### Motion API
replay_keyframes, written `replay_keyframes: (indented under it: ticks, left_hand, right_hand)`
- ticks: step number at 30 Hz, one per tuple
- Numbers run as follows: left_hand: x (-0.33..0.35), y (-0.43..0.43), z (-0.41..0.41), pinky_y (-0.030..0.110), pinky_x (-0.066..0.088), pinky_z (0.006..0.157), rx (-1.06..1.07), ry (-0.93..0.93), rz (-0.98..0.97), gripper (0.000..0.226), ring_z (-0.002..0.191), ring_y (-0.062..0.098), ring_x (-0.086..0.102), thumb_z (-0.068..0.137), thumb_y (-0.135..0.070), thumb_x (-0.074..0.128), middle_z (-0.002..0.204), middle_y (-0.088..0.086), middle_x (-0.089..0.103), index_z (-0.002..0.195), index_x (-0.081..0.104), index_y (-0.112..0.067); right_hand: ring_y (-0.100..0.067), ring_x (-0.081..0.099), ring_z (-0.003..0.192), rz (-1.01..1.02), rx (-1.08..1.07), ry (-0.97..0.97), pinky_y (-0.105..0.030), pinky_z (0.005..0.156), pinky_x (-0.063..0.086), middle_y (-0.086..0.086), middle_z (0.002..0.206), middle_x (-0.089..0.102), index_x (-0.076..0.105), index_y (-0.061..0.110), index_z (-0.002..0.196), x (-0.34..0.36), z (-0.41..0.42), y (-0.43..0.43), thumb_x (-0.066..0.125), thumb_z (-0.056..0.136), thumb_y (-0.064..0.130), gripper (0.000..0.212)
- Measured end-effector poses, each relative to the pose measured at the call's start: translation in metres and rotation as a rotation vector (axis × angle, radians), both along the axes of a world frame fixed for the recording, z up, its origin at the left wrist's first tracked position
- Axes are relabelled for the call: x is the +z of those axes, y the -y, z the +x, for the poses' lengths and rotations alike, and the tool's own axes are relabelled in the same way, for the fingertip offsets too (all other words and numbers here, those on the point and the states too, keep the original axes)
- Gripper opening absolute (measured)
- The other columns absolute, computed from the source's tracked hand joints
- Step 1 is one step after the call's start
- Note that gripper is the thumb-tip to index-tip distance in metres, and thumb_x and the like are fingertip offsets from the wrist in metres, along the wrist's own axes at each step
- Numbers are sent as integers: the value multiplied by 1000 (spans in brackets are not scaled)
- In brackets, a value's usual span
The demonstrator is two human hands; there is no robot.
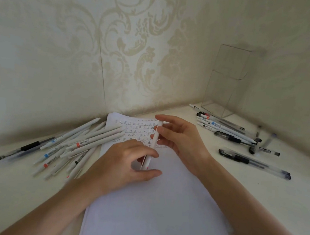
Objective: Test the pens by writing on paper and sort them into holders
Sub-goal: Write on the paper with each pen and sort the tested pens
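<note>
A white pen [155, 137] with a red mark near its lower end stands almost upright over the paper [159, 205]. My right hand [182, 138] grips its upper part between fingers and thumb. My left hand [125, 164] pinches its lower end. The top of the paper carries rows of written characters [135, 129]. A clear plastic holder [227, 81] stands in the far right corner.
A heap of several white pens and a few black-grip pens [68, 145] lies left of the paper. Several more pens [232, 132] lie to the right near the holder, and two clear gel pens [254, 162] lie closer. Wallpapered walls close in behind and to the right.
</note>
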State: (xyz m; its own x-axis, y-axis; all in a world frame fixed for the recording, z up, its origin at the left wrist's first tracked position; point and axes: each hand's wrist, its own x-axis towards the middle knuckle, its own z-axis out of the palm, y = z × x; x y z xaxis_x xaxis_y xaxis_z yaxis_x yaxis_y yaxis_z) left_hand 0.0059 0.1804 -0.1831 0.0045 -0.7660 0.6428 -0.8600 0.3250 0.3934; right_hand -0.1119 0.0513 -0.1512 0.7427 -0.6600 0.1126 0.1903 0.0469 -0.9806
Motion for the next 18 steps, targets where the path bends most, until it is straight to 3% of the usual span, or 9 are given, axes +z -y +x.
replay_keyframes:
  ticks: [3, 6, 10, 14, 18]
  left_hand:
    - [2, 0, -1, 18, 44, 59, 16, 102, -92, 28, 63, 0, 48, 76, -41, 67, 70, -19, 51, 86, 69, -15]
    - [2, 0, -3, 27, 44, 47, 80, 260, -203, 24, 52, 13, 49, 81, -31, 62, 57, -3, 53, 78, 70, -9]
    - [3, -2, -3, 30, 46, 45, 116, 342, -263, 31, 51, 18, 52, 91, -29, 51, 57, 1, 56, 79, 70, -8]
    - [5, -1, 6, 30, 49, 55, 190, 206, -120, 32, 67, 14, 58, 84, -42, 58, 73, -3, 62, 91, 70, -13]
    - [9, -6, 37, 32, 47, 66, 496, 31, -70, 32, 82, 20, 58, 83, -38, 53, 89, 1, 62, 102, 64, -15]
  right_hand:
    - [-23, 65, 75, 16, 14, 14, -20, 63, 53, -14, 83, 65, 65, 7, 107, 2, 0, -3, 59, 87, -5, 24]
    - [-15, 66, 67, 32, 43, 19, -19, 62, 52, -12, 79, 66, 65, 6, 108, 2, 3, -7, 58, 87, -5, 24]
    - [-16, 68, 70, 46, 37, 34, -20, 63, 53, -11, 80, 68, 64, 5, 111, 2, 4, -8, 58, 87, -4, 26]
    - [-18, 71, 78, 29, -38, 5, -23, 74, 57, -6, 90, 71, 64, 12, 115, 1, 1, -1, 60, 89, 4, 27]
    - [-18, 70, 89, -160, -169, -127, -21, 76, 57, -2, 103, 69, 63, 16, 121, -2, -4, 11, 63, 90, 11, 31]
